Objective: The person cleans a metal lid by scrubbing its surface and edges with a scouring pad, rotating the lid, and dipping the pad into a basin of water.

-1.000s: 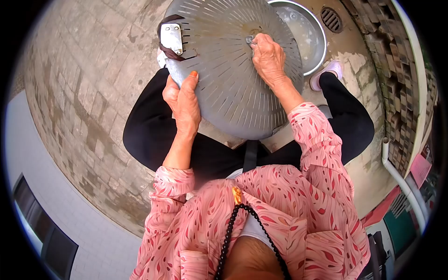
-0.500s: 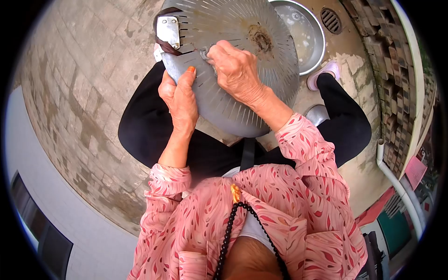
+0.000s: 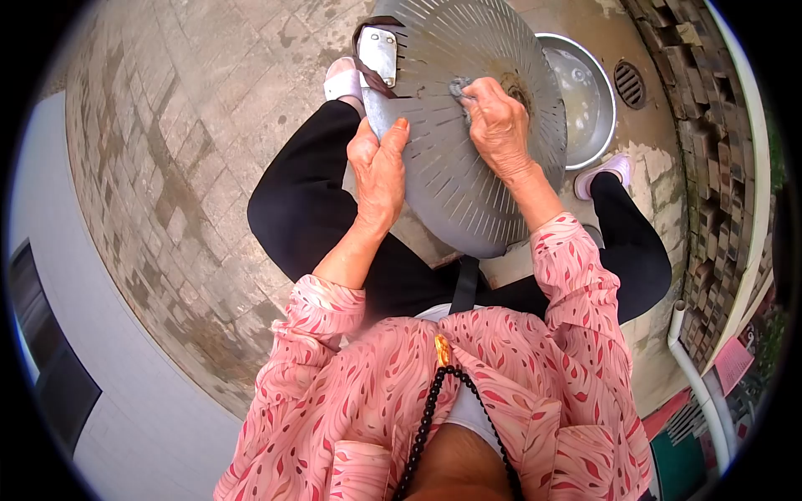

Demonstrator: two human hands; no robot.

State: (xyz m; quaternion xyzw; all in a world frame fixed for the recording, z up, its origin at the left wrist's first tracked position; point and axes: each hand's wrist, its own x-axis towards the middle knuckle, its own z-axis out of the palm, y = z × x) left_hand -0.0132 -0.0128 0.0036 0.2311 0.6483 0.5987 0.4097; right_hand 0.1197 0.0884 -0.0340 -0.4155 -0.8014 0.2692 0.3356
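Necklace (image 3: 427, 417) of black beads nearest the camera, with gold-coloured pendant (image 3: 443, 351), over a pink patterned shirt (image 3: 393, 376), all below the large slotted metal disc (image 3: 443, 159). Black trousers (image 3: 305, 204) next, knees spread wide to either side of the disc, probably to make room for it in front of the lap. Left hand (image 3: 380, 175) closed on the disc's left edge, thumb across the upper face, fingers underneath and out of sight; seemingly a grip for keeping the disc from turning or slipping. Right hand (image 3: 499, 125) over the disc's face, fingertips pinching a small grey pad (image 3: 458, 87) against the metal, just left of the brown-stained centre; exact finger placement around the pad too hidden to tell. On the disc's upper-left edge, beyond the left thumb, a metal bracket (image 3: 378, 57) with a dark cloth strip (image 3: 378, 81) around it. Pale shoes (image 3: 342, 82) on both sides of the disc. Right of the disc and partly hidden by it, a metal basin (image 3: 611, 104) of cloudy liquid, perhaps kept there for easy reach. Farther right, a drain grate (image 3: 629, 83), then a brick wall (image 3: 710, 167). Left of the disc, stained paving (image 3: 192, 159).
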